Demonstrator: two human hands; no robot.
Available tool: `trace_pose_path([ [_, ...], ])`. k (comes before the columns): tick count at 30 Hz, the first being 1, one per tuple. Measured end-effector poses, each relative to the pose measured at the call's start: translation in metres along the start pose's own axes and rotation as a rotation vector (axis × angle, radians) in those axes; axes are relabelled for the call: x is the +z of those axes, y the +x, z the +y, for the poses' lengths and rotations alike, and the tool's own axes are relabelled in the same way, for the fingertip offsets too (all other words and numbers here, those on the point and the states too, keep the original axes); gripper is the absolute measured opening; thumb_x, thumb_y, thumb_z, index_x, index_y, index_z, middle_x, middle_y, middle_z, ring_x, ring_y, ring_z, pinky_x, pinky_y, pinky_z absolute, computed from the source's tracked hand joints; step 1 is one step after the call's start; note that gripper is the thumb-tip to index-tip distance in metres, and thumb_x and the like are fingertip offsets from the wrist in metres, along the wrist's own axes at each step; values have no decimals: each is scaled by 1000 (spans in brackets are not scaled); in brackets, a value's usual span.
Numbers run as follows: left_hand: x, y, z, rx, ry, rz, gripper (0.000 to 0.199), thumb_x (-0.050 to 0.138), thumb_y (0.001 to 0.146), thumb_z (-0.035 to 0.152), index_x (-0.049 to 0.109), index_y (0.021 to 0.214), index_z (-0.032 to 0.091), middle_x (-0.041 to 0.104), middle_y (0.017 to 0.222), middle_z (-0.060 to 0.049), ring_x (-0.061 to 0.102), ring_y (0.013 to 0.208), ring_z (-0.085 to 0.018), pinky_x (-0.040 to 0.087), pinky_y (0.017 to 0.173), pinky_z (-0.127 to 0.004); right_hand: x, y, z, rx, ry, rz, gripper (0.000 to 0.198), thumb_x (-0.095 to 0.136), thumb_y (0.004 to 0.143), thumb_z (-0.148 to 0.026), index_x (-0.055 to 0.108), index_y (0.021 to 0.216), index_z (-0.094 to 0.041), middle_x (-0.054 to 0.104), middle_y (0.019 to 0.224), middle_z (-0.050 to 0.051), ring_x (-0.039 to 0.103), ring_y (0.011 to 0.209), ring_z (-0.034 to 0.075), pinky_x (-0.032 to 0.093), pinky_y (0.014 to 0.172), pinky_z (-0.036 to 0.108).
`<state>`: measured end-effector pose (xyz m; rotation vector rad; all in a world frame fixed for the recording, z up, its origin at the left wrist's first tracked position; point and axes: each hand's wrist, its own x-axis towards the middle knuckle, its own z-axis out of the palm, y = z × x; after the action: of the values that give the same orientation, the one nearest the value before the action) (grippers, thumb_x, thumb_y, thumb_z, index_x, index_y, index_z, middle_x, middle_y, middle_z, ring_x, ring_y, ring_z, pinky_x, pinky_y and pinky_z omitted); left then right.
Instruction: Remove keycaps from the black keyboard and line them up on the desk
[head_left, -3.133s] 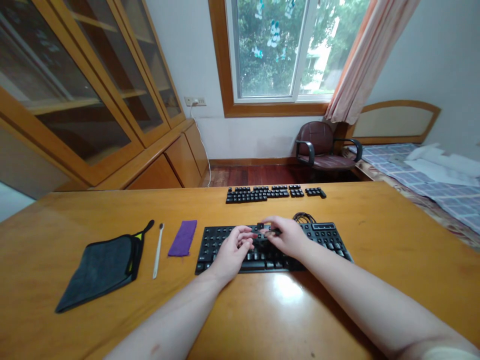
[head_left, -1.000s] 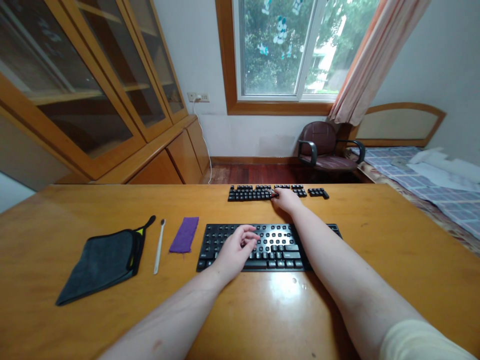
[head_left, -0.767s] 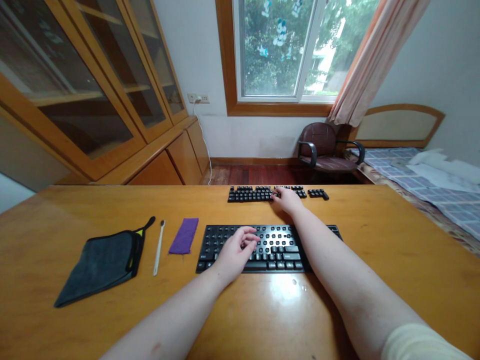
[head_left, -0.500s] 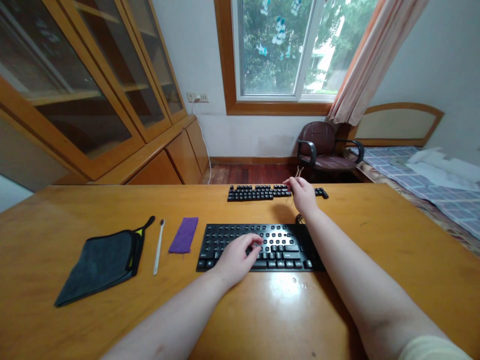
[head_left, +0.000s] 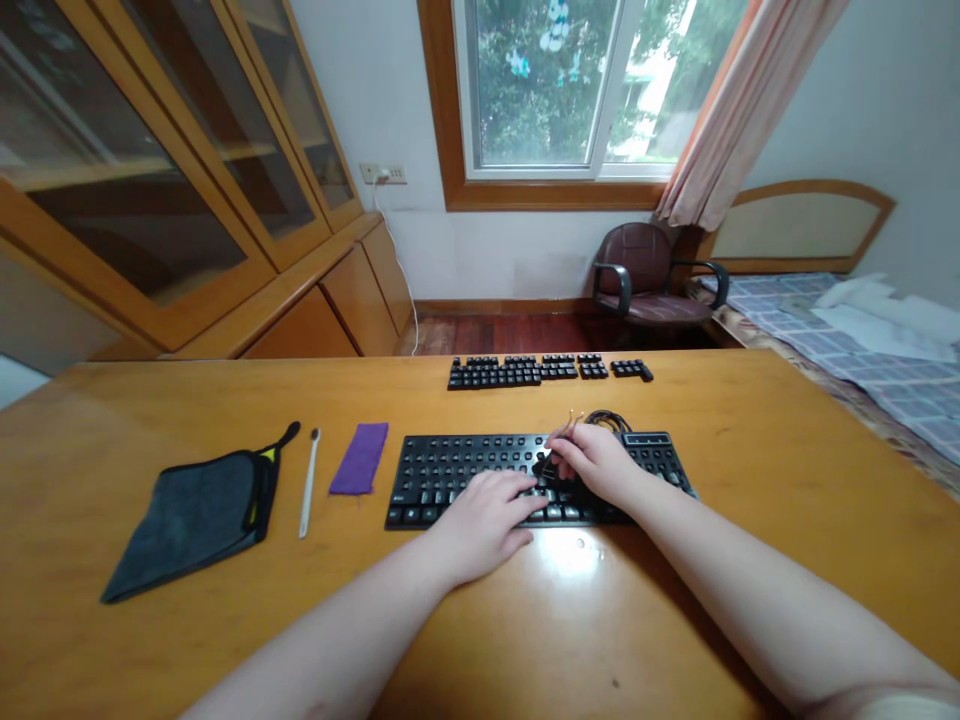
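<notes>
A black keyboard (head_left: 442, 482) lies on the table. Its upper rows show bare key posts, while keycaps still sit on the lower rows. My left hand (head_left: 487, 515) rests on the keyboard's lower middle, fingers stretched out and apart. Just right of it, my right hand (head_left: 596, 462) pinches a thin wire keycap puller (head_left: 573, 418), whose looped ends stick up above the fingers. A dark keycap (head_left: 545, 466) shows at my right fingertips; whether the wires grip it, I cannot tell. Loose keycaps (head_left: 495, 375) stand in rows along the table's far edge.
A coiled cable (head_left: 609, 420) lies behind the keyboard. To the left are a purple cloth (head_left: 360, 459), a white toothbrush (head_left: 309, 485) and a folded grey cloth (head_left: 187, 515) with black edging. Beyond the wooden table (head_left: 225, 640) stands a brown armchair (head_left: 652, 275).
My right hand has come back from the far keycap rows to the keyboard with the puller. My left hand has shifted slightly right and its fingers have stretched out.
</notes>
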<state>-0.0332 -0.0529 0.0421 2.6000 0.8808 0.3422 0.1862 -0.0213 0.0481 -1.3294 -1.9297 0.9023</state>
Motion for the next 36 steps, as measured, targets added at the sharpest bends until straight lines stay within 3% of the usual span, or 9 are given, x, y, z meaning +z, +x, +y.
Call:
trace_pose_path([
  [9,11,-1,-1,2,110,-9,64,69,74,30,43,132,30,36,144,-11,26,135,-30,19,108,-53,6,2,-11,-33,-182,-124,23,46,90,-31,63,80,-18,63,59,0,60,56,13,44,60,24],
  [14,12,0,-2,12,125,-29,63,67,75,33,42,133,31,37,144,-10,27,135,-29,21,109,-52,6,6,-10,-234,-213,-232,19,54,86,-30,68,84,-18,68,76,4,62,73,15,46,69,25],
  [21,11,0,-2,26,110,-14,55,65,77,33,47,129,29,36,145,-10,27,135,-29,20,109,-51,2,6,0,-469,-241,-327,18,55,86,-28,70,86,-18,67,85,6,61,84,16,47,79,28],
  [28,14,-2,-4,16,77,13,50,64,78,31,51,126,28,28,148,-10,26,136,-28,20,110,-50,8,-1,8,-608,-416,-212,22,51,88,-32,68,92,-19,68,79,8,62,76,17,47,74,30],
  [36,8,0,-1,18,89,-23,58,66,76,28,46,130,30,30,147,-11,26,136,-28,21,109,-51,13,-4,17,-470,-372,-124,21,51,88,-31,69,93,-22,71,83,5,65,78,17,48,74,29],
])
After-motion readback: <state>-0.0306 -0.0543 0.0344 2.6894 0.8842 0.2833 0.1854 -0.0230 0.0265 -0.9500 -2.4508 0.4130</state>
